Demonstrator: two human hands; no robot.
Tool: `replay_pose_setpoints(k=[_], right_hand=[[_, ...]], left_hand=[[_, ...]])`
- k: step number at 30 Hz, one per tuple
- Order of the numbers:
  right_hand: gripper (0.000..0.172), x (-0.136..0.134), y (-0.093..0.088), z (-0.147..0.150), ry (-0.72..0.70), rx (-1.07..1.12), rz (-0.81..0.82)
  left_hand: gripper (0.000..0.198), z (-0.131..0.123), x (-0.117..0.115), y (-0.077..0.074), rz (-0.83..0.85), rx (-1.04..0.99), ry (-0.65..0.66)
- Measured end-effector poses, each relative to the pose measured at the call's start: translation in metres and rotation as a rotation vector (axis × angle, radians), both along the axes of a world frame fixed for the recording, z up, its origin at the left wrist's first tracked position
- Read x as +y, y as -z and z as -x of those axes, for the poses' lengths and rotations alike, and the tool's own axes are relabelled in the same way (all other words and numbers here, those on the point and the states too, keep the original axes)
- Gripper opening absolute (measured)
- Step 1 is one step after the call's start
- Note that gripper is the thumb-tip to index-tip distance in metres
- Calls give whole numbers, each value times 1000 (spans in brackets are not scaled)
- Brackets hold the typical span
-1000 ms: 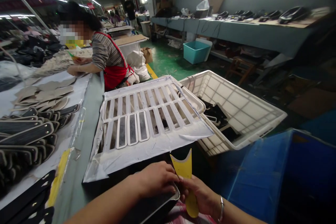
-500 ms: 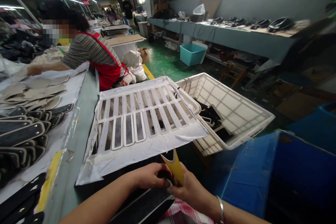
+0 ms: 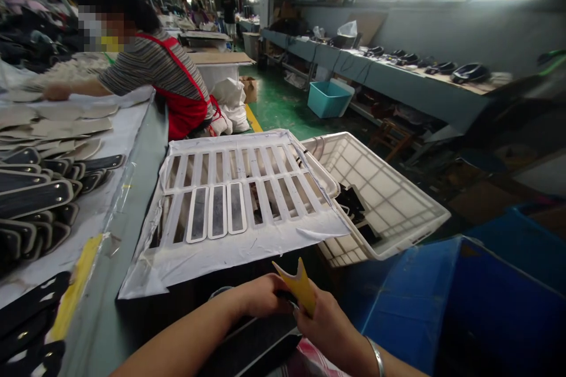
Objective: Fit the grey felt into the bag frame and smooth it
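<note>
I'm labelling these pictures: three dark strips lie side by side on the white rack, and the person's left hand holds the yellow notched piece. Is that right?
Not quite: the head view shows the right hand, not the left hand, holding the yellow notched piece. The three dark strips do lie side by side on the white rack.

Head cam looks fwd/down, L hand (image 3: 264,296) & R hand (image 3: 325,319) near.

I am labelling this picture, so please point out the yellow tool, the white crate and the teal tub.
Yellow tool (image 3: 304,293): head view, on its body below the notched end.
White crate (image 3: 394,195): head view, on its inner wall.
Teal tub (image 3: 323,106): head view, on its outer wall.
</note>
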State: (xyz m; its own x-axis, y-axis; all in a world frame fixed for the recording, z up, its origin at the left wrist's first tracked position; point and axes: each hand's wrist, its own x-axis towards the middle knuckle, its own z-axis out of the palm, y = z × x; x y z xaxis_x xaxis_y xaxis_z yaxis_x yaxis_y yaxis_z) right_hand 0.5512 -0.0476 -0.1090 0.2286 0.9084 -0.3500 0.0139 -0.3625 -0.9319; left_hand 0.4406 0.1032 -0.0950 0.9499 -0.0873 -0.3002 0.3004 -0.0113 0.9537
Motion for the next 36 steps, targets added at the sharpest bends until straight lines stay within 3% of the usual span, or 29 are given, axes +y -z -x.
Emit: replay_pose_setpoints(k=[2, 5, 8, 11, 17, 28, 36], right_hand=[[46, 1, -5, 3, 34, -111, -25], [28, 1, -10, 2, 27, 180, 29], [42, -1, -10, -2, 112, 450, 151], [41, -5, -5, -5, 156, 467, 190], [41, -8, 11, -7, 98, 605, 192], [37, 10, -2, -23, -140, 473, 186], [28, 19, -5, -36, -255, 488, 311]], left_hand=[[49, 0, 1, 2, 36, -5, 3], [42, 1, 2, 5, 30, 7, -11], [34, 2, 2, 7, -26, 51, -47], [32, 3, 1, 6, -45, 80, -62], [28, 4, 4, 1, -16, 46, -40], [32, 3, 7, 2, 23, -14, 17], [35, -3, 19, 4, 138, 89, 75]])
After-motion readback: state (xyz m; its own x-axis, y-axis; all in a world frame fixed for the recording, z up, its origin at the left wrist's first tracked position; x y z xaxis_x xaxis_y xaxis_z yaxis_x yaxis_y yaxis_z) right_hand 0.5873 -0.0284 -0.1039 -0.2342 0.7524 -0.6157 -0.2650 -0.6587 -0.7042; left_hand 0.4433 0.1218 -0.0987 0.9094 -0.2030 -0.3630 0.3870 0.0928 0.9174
